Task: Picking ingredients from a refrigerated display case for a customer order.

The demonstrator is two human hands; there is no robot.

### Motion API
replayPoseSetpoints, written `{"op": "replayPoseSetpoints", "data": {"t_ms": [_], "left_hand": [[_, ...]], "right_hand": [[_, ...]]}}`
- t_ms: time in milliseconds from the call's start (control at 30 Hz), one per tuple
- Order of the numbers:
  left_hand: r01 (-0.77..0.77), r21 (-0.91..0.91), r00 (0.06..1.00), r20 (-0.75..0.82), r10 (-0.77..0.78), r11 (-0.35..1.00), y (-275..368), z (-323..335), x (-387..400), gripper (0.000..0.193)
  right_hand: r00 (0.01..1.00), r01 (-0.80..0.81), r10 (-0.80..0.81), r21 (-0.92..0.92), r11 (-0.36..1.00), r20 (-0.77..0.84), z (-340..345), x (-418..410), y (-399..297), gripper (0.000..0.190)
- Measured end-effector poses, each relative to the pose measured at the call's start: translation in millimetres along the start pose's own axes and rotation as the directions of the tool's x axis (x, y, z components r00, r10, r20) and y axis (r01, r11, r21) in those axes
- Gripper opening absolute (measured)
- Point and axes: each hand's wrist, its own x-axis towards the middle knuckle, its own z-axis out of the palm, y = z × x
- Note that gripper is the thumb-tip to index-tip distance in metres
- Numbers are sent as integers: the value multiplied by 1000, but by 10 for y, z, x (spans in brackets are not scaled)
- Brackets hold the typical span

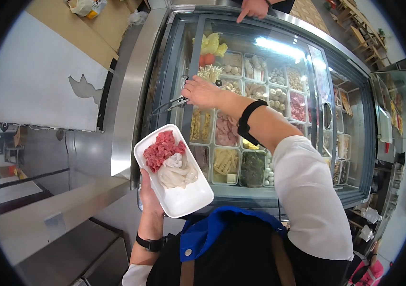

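In my left hand (pixel 151 195) is a white rectangular tray (pixel 188 200), held by its left side and slightly tilted. Chopped red raw meat (pixel 161 150) lies at its far end, and a pale, translucent mound of what looks like raw seafood (pixel 178 173) sits against the meat. My right hand (pixel 201 91) reaches across the glass-topped display chiller (pixel 256 32) and grips metal tongs (pixel 178 102), which point left. That hand is at the grey frame (pixel 191 118) of a sliding glass lid; whether it presses on the frame is unclear.
Under the glass stand several clear bins, among them sliced pink meat (pixel 227 128), dark green leaves (pixel 253 168) and enoki mushrooms (pixel 210 72). Another person's hand (pixel 254 9) points down at the chiller's far edge. A steel ledge (pixel 135 89) runs along the left.
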Motion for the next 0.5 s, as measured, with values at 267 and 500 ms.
{"op": "replayPoseSetpoints", "data": {"t_ms": [267, 500], "left_hand": [[37, 6, 998, -55, -37, 999, 84, 121, 342, 65], [-5, 44, 1000, -26, 7, 999, 47, 148, 483, 64]], "right_hand": [[974, 133, -137, -35, 991, -181, 24, 204, 49, 27], [999, 5, 1, 116, 993, -50, 115, 330, 73, 29]]}}
